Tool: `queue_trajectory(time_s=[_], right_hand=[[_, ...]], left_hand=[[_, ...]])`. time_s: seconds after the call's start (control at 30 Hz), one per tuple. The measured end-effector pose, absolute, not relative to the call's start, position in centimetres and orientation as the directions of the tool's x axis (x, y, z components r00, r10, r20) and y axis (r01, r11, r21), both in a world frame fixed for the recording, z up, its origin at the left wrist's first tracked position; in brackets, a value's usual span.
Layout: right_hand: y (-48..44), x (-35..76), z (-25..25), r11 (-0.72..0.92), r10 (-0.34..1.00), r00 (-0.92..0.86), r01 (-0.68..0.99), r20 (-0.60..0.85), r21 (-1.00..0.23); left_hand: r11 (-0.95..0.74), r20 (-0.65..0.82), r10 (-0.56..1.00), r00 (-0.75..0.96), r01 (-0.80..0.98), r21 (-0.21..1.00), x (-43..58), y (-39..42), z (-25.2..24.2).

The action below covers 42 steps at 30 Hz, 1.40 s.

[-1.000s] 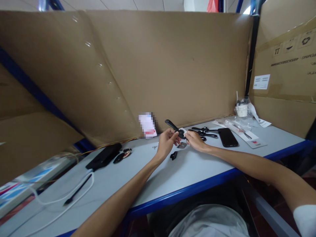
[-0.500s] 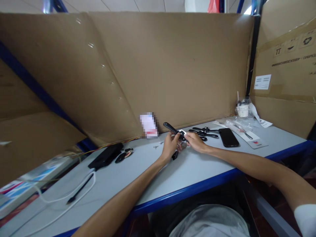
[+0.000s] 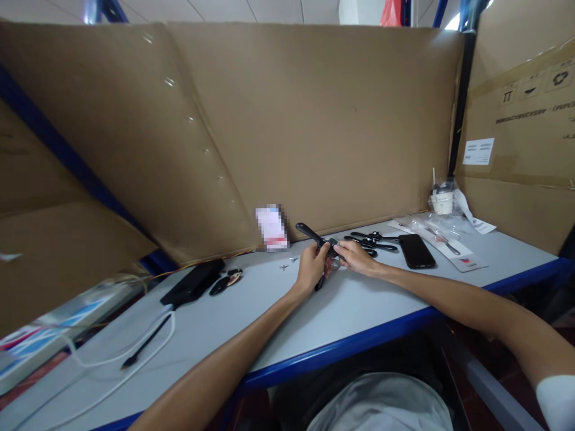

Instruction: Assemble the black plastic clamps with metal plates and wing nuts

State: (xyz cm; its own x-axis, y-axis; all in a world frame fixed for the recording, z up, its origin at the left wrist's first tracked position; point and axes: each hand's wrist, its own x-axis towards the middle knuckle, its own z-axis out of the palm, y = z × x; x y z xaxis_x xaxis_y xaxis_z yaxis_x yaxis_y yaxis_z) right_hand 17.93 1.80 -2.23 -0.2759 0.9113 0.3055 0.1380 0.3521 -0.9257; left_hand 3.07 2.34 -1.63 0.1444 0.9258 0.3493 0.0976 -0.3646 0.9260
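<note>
Both my hands hold a black spokeshave [image 3: 309, 231] above the table, its long handle pointing up and to the left. My left hand [image 3: 311, 263] is closed around its middle. My right hand [image 3: 356, 256] pinches the right side near a flat dark plate [image 3: 333, 242]. Below my left hand a black handle end [image 3: 320, 282] shows; I cannot tell what it belongs to. Small metal screws [image 3: 284, 267] lie left of my hands. More black spokeshaves [image 3: 372, 242] rest beyond my right hand. My fingers hide part of the held tool.
A black phone [image 3: 417, 250] lies right of the tools, by a packaging card with clear plastic [image 3: 462, 254]. A cup in a bag [image 3: 442, 200] stands at the back right. Leftward are a black case [image 3: 193, 284], keys [image 3: 220, 285] and a white cable [image 3: 168, 335]. Cardboard [image 3: 314, 120] walls the back.
The plate at the middle of the spokeshave looked bright white before and is dark now, so the tool has turned slightly. Both hands stay nearly in place, still gripping it.
</note>
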Motion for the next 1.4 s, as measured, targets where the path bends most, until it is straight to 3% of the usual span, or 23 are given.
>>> queue_trajectory(time_s=[0.53, 0.87, 1.2, 1.27, 1.33, 1.4], right_hand=[[1.0, 17.9, -1.6, 0.28, 0.921, -0.309, 0.11, 0.235, -0.954], [1.4, 17.9, -1.9, 0.483, 0.874, -0.223, 0.313, 0.432, -0.818], [1.7, 17.8, -2.2, 0.457, 0.889, -0.153, 0.33, 0.431, -0.826], [2.1, 18.0, -2.3, 0.427, 0.903, -0.1, 0.32, 0.418, -0.846], [2.6, 18.4, -2.2, 0.394, 0.914, -0.024, 0.302, 0.406, -0.868], [2.9, 19.1, -2.2, 0.369, 0.919, 0.036, 0.279, 0.393, -0.887]], left_hand=[[-0.351, 0.339, 0.935, 0.104, 0.125, 0.928, 3.2, 2.0, -1.4], [-0.335, 0.32, 0.937, 0.142, 0.098, 0.937, 3.1, 2.2, -1.3], [-0.372, 0.335, 0.905, 0.26, 0.104, 0.922, 2.5, 2.8, -1.1], [-0.4, 0.372, 0.904, 0.211, 0.112, 0.91, 1.5, 3.7, -0.5], [-0.456, 0.446, 0.89, 0.098, 0.218, 0.863, -0.5, 5.1, 0.3], [-0.486, 0.552, 0.834, -0.022, 0.443, 0.753, -3.1, 6.6, 1.1]])
